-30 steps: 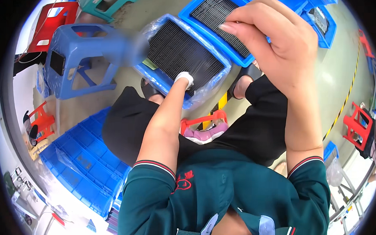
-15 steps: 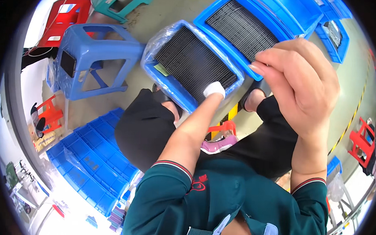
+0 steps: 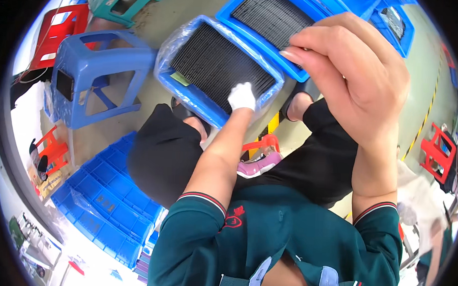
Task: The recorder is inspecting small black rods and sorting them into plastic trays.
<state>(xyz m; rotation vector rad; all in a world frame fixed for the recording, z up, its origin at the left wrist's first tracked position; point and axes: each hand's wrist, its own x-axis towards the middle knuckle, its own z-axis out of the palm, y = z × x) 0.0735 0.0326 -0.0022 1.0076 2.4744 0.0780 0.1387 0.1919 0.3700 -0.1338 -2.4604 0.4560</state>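
My left hand (image 3: 242,96), in a white glove, is over the near right part of a plastic-lined blue crate (image 3: 166,85). It is at the rows of thin black strips (image 3: 216,62) packed inside; its bent fingers are too small to read. My right hand (image 3: 360,79) is bare and raised close to the camera. Its thumb and forefinger are pinched together, and whatever may be between them cannot be made out. Behind this hand, a second blue crate (image 3: 226,17) holds more black strips, partly covered by the hand. A yellowish-green slip (image 3: 180,79) lies inside the lined crate's left end.
A blue stool (image 3: 98,58) with a dark phone-like slab stands left, near red (image 3: 48,43) and green (image 3: 112,8) stools. Stacked blue crates (image 3: 103,204) sit by my left leg. More blue crates are at the far right. A person in light clothing (image 3: 414,192) is at right.
The whole view has shifted, moving the crates left and slightly up. More of my left glove shows above the strips. My right hand stays pinched. A person has come into view at right.
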